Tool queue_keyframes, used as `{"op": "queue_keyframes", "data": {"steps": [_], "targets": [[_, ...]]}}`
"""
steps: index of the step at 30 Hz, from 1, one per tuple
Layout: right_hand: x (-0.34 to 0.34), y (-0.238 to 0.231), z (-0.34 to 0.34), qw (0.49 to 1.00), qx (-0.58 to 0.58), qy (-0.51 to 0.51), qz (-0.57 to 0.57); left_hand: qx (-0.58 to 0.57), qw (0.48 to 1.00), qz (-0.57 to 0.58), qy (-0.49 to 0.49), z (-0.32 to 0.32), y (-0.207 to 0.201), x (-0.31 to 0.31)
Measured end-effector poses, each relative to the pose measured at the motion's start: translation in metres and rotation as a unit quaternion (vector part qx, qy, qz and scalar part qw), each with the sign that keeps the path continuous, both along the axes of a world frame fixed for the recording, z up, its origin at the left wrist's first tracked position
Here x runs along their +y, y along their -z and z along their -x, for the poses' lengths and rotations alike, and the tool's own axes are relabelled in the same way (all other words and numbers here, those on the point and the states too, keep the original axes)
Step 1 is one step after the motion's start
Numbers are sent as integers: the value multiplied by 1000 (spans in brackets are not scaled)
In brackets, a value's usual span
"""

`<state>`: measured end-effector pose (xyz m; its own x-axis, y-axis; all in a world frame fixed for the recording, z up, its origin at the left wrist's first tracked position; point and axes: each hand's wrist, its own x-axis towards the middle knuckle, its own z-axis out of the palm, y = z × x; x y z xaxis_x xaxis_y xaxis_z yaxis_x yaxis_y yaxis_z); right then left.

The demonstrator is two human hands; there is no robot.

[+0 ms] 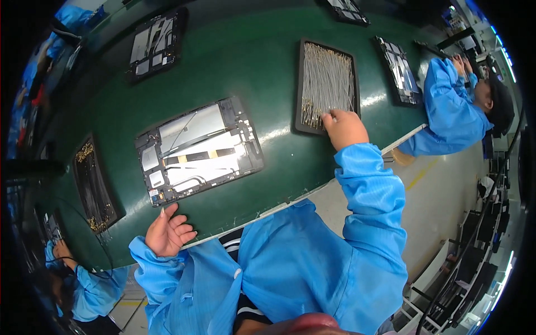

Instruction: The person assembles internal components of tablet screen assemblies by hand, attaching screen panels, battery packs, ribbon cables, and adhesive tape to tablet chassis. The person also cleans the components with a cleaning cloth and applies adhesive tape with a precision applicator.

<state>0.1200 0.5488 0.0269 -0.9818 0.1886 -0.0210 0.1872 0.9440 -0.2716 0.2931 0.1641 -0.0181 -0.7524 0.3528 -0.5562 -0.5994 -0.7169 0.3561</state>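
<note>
An opened tablet [206,167] lies on the green bench before me, its silver battery and black boards bare. One thin grey cable [187,126] rests loosely across the battery. Beside the tablet's near left corner, my left hand [169,231] is turned palm up, fingers apart, with nothing in it. To the right stands a black tray [299,84] full of thin grey cables [328,78] with gold-coloured ends. Over its near edge reaches my right hand [346,129], thumb and forefinger pinched on the cable ends; how many it grips is hidden.
A second tray [116,209] with black cables stands at the left. More opened tablets lie far left [153,44], far right [399,72] and at the back [349,10]. A co-worker in blue [455,111] sits on the right, another [95,290] at the lower left.
</note>
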Motion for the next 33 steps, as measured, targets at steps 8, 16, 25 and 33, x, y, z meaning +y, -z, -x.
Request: {"op": "queue_keyframes", "data": {"steps": [8,16,25,33], "targets": [[20,-4,-9,996,22,35,76,-10,999,35,-4,5,-10,5],[-12,-42,-43,866,50,130,481,84,846,522,71,5,-41,57],[-98,-33,-77,773,-283,-309,477,520,595,608,76,36,-64,96],[-120,-4,-65,694,-295,-6,657,482,450,751,-23,51,-31,106]]}}
